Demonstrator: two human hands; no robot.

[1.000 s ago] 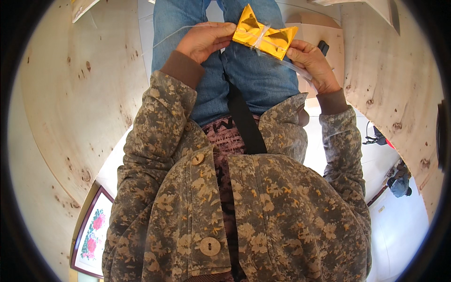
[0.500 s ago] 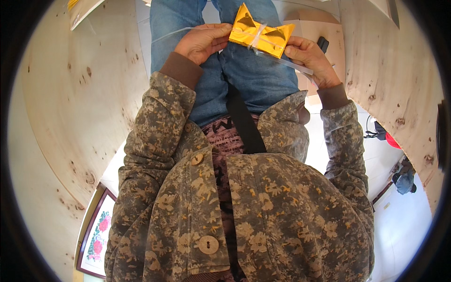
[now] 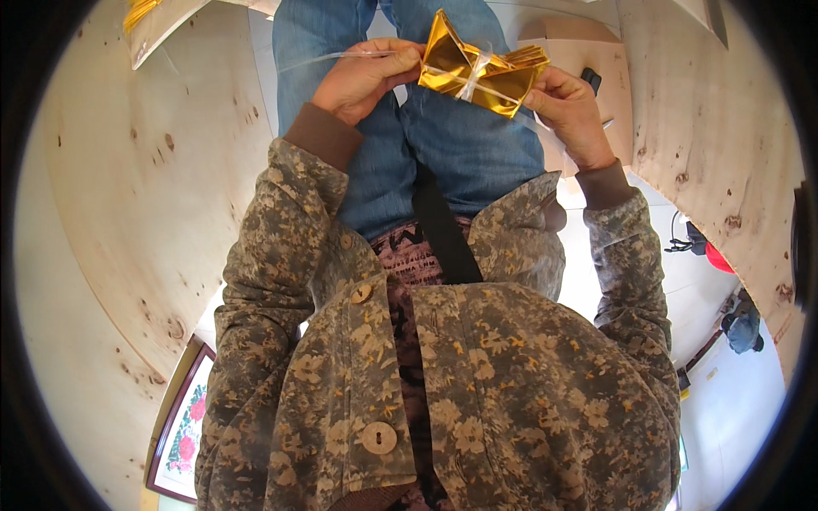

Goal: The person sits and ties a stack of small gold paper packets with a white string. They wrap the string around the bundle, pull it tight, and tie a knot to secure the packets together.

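Observation:
A stack of shiny gold foil sheets [image 3: 507, 83] is held up over my jeans, gathered at the middle like a bow. Round its waist runs a clear plastic strip [image 3: 474, 78], which cinches it. My left hand [image 3: 365, 78] pinches the stack's left edge between thumb and fingers, and a loose tail of the strip [image 3: 319, 59] trails leftward past it. At the opposite end, my right hand [image 3: 569, 112] grips the right edge of the foil, where the layers fan apart. Another pale tail of strip hangs below the foil near my right hand.
Pale wooden panels [image 3: 162, 196] [image 3: 694, 128] curve along both sides. Beyond my right hand lies a brown cardboard piece [image 3: 575, 51] with a black object [image 3: 591, 80] by it. Gold strips [image 3: 139, 12] show at the upper left. A person in blue [image 3: 744, 330] is far right.
The foil's right half has tilted and its layers now fan out at the upper right. My right hand has shifted slightly; both hands keep their pinch.

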